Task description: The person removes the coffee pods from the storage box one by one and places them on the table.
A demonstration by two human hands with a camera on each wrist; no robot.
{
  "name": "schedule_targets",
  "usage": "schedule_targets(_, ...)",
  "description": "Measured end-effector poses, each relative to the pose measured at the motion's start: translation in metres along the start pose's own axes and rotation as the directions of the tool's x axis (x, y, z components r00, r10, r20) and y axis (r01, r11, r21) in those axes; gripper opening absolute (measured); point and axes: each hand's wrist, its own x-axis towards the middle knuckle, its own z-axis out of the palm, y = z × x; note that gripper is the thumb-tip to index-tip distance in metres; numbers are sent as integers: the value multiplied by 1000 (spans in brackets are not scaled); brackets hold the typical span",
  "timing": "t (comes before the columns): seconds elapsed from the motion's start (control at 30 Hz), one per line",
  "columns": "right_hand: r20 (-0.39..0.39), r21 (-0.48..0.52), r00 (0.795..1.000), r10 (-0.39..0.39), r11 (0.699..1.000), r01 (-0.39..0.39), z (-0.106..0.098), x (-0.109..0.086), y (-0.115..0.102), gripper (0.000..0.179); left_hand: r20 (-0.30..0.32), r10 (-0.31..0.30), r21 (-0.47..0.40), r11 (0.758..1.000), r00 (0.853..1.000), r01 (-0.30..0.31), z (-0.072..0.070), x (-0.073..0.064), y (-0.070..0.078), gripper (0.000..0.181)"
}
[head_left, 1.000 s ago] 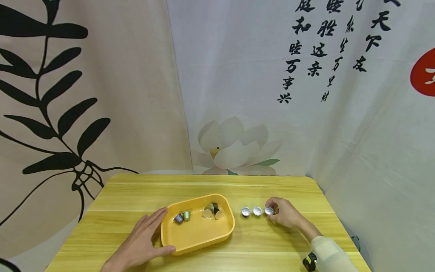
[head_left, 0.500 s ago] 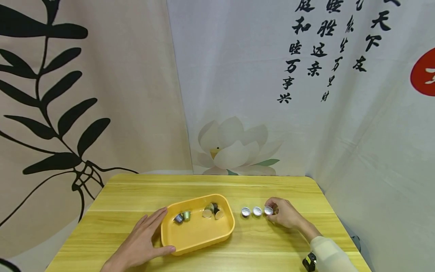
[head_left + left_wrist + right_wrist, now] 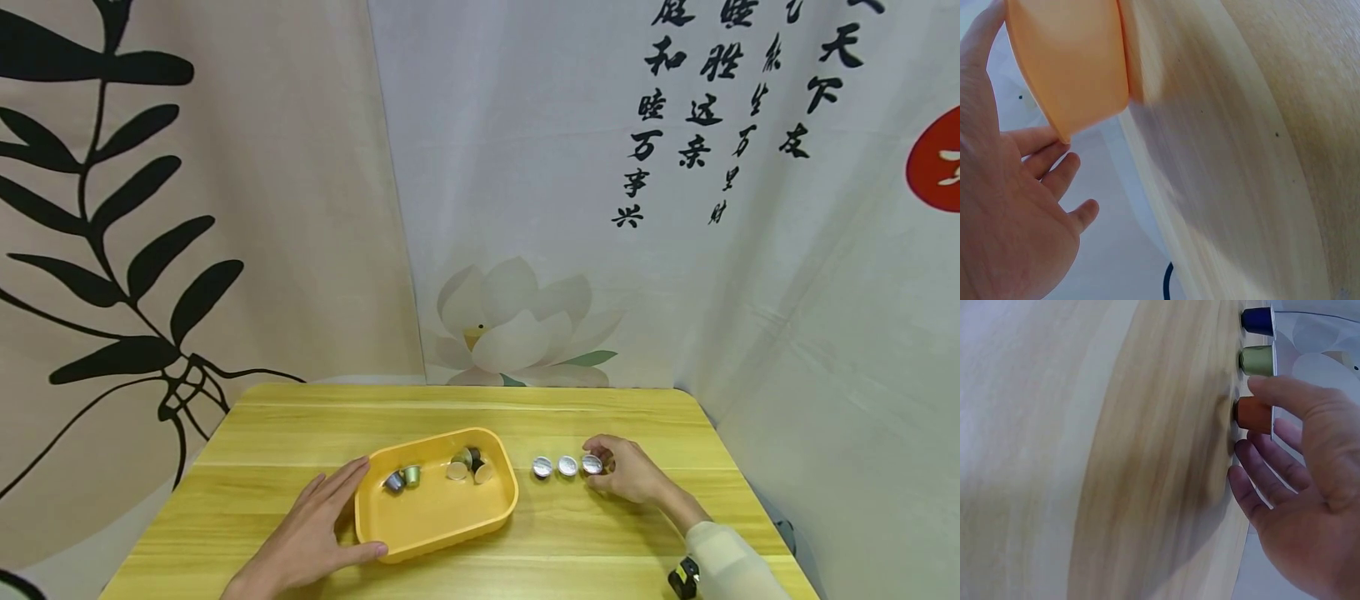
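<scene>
Three coffee capsules stand foil lid up in a row on the table: a dark blue capsule [image 3: 1259, 321], a green capsule [image 3: 1257, 360] and an orange capsule [image 3: 1254, 414]. My right hand [image 3: 630, 471] surrounds the orange one, at the row's right end. In the right wrist view its thumb lies just off the capsule's side, with a narrow gap, and the other fingers are loosely bent. My left hand [image 3: 318, 521] spans the left end of a yellow tray [image 3: 442, 546], thumb at the front rim, extended fingers touching the far left corner.
Inside the tray, a blue capsule [image 3: 394, 482] and a green capsule [image 3: 411, 475] lie at the left; several more capsules [image 3: 468, 462] cluster at the right. The wooden table [image 3: 337, 417] ends at a printed cloth backdrop [image 3: 525, 208].
The orange capsule has shifted very slightly left, toward the other two. The right fingers have spread a little around it. Left hand and tray have stayed put.
</scene>
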Motion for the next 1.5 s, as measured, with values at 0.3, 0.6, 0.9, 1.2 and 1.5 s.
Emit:
schedule_targets(0.3, 19, -44, 1000, 0, 999, 1, -2, -2, -1, 67, -1, -7, -5, 1000, 1000, 7, 1, 0, 0, 129)
schedule_targets(0.6, 26, -64, 999, 25, 998, -23, -8, -3, -6, 78, 0, -14, -23, 1000, 1000, 14, 5, 0, -1, 127)
schedule_targets(0.9, 4, -86, 999, 34, 996, -34, -16, -5, -17, 79, -4, 3, -9, 1000, 1000, -3, 2, 0, -1, 127)
schedule_targets(1.2, -4, -116, 1000, -10, 993, 9, -23, -1, -34, 76, 5, 1, -8, 1000, 1000, -1, 1, 0, -2, 129)
schedule_targets(1.5, 11, -128, 998, -70, 989, 71, -22, 8, -61, 78, -5, 7, -13, 1000, 1000, -7, 1, 0, -2, 129)
